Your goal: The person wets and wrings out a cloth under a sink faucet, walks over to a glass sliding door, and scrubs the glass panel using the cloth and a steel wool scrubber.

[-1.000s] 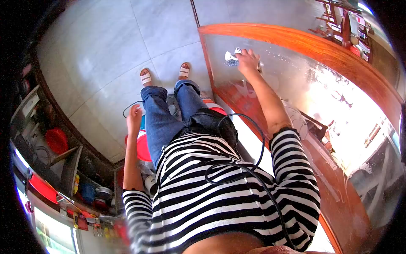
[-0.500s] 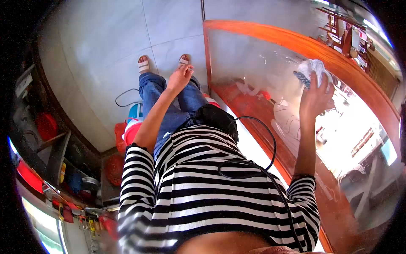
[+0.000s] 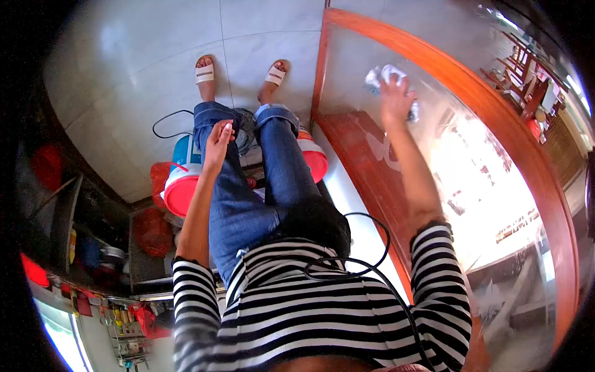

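My right hand point(image 3: 396, 102) presses a crumpled white-and-grey cloth point(image 3: 373, 79) against a glass pane point(image 3: 353, 62), near its far end. The fingers lie over the cloth, and parts of it stick out on both sides. An orange-brown wooden frame point(image 3: 458, 71) borders the pane, which shows smears and bright reflections. My left hand point(image 3: 218, 141) hovers over my jeans by the knee, fingers curled in loosely. Nothing shows in it.
Buckets with red lids stand beside my legs, one on the left point(image 3: 181, 195) and one on the right point(image 3: 315, 162). A black cable point(image 3: 372, 266) loops across my striped top. Dark shelves point(image 3: 65, 217) holding pots and bags line the left side. Wooden furniture point(image 3: 527, 74) stands beyond the pane.
My right hand has slid the cloth across the glass to the left, toward the frame's far end. My left hand has moved left and closer to my body. The view has shifted.
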`<state>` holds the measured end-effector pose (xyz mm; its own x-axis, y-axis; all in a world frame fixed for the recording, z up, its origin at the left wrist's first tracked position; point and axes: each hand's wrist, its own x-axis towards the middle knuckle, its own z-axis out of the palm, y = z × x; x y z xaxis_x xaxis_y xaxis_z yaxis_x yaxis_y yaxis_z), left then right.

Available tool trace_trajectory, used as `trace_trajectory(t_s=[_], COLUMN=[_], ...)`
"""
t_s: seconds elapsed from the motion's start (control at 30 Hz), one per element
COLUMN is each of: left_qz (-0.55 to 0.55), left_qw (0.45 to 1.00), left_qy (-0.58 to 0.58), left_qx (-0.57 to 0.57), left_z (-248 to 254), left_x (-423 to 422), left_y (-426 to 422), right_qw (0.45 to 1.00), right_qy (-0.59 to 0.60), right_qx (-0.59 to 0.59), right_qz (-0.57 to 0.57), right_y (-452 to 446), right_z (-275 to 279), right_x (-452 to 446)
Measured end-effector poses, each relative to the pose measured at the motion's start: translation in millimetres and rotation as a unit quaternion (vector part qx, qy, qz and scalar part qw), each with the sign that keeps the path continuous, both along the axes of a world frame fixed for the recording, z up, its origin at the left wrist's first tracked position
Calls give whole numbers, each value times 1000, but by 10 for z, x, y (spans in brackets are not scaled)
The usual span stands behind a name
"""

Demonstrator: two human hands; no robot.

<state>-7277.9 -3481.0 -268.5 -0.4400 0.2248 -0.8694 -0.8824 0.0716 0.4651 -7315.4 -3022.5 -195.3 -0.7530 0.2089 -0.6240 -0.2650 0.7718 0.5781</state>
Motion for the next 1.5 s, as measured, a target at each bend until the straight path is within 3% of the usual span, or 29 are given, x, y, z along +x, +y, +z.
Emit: trace_trajectory(t_s=[0.13,0.17,0.23,0.37,0.47,0.57,0.83,1.0,1.13,1.23,1.27,1.33,1.37,1.4,1.43,1.5], left_qz=[36,51,63,15,21,-29,2,8,-19,-29,-36,-45,-49,-58,-38,-5], left_qw=[999,998,997,998,997,998,997,994,991,990,989,989,989,990,992,994], left_qy=[-31,-32,-48,-39,-31,-30,-81,-113,-135,-140,-140,-141,-139,-120,-116,-107], left_qx=[-24,-20,-13,52,68,47,13,0,5,17,23,22,19,36,37,32], left_z=[-173,-169,-249,-540,-694,-701,-1077,-1207,-1289,-1358,-1378,-1356,-1364,-1432,-1452,-1510], left_x=[94,86,127,210,249,219,427,476,510,556,558,537,508,535,553,536], left_y=[115,165,297,482,648,750,644,609,636,621,637,664,655,627,651,624], right_qw=[984,971,971,991,989,994,998,998,997,997,996,997,995,997,998,995], right_qy=[-171,-217,-123,105,125,97,-17,-46,-66,-56,11,37,83,51,25,88], right_qx=[1,-59,-171,-61,-42,3,27,-13,30,-48,-67,-63,-63,-8,-47,-52], right_qz=[-43,-83,-112,-62,-71,-56,60,43,-7,20,49,38,8,-54,-22,6], right_y=[-90,-100,-83,41,-111,-230,127,107,9,25,109,97,200,170,-137,125], right_z=[-729,-630,-352,350,1048,1114,-680,-1952,-2310,-1785,-1604,-962,-693,-323,176,738], right_x=[1001,1101,1238,966,64,-515,-550,-683,-817,-788,-685,-602,-479,-469,-671,-459])
